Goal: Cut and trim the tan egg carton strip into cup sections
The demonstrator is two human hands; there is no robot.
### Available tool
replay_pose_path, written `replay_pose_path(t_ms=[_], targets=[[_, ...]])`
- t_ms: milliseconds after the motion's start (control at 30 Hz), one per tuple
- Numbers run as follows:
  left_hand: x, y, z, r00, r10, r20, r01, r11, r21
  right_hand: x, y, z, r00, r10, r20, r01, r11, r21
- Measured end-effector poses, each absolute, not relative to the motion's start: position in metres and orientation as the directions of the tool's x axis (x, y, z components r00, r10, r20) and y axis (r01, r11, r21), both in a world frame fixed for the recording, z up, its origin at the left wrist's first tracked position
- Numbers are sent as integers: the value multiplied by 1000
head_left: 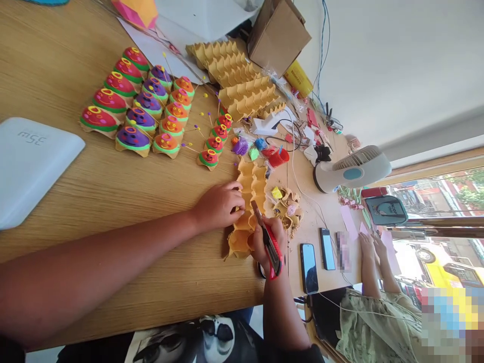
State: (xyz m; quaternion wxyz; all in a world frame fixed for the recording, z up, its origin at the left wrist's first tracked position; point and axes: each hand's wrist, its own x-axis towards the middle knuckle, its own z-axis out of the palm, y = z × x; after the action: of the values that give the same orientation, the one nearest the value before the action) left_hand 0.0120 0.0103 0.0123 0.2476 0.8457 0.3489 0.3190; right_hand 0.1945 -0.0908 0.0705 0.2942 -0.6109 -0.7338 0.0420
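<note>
My right hand [259, 248] is wrapped round a red utility knife [278, 252], its blade pointing up and away over a yellow egg carton [259, 176]. The blade's tip is against or just above the carton; I cannot tell which. With fingers curled over the carton's left edge, my left hand [219, 206] grips it against the table. Beyond it stands a row of small red painted carton cups [215, 144] with smiling faces and pins. Right of the carton lie cut carton scraps [293, 212] with crumbs and a yellow lump of clay [277, 193].
Rows of painted red, purple and orange cups [168, 142] stand at the left. More egg cartons [249, 98] and a cardboard box [278, 38] lie at the back. Right are a fan [351, 169], two phones [309, 267] and another person's hands [372, 246] on pink paper.
</note>
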Motion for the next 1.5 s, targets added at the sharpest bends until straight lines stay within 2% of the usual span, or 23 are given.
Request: replay_pose_path(t_ms=[100, 233, 367, 600, 733, 900, 1500], targets=[[12, 10, 12, 546, 754, 365, 438, -628, 643, 196, -92, 71, -112, 930, 350, 883, 255, -393], [12, 10, 12, 549, 751, 366, 429, -630, 648, 198, -89, 69, -170, 888, 428, 874, 336, -351], [11, 11, 12, 551, 747, 372, 424, -634, 647, 200, -75, 66, -230, 881, 414, 853, 387, -349], [12, 10, 10, 534, 755, 381, 417, -627, 658, 201, -77, 75, -176, 890, 420, 870, 340, -357], [12, 11, 11, 534, 759, 374, 423, -622, 659, 200, -85, 78, -243, 891, 384, 870, 375, -321], [12, 11, 13, 548, 753, 364, 422, -625, 657, 198, -84, 73, -168, 893, 417, 874, 330, -355], [12, 11, 11, 539, 756, 370, 415, -621, 665, 199, -78, 68, -147, 881, 449, 852, 344, -396]])
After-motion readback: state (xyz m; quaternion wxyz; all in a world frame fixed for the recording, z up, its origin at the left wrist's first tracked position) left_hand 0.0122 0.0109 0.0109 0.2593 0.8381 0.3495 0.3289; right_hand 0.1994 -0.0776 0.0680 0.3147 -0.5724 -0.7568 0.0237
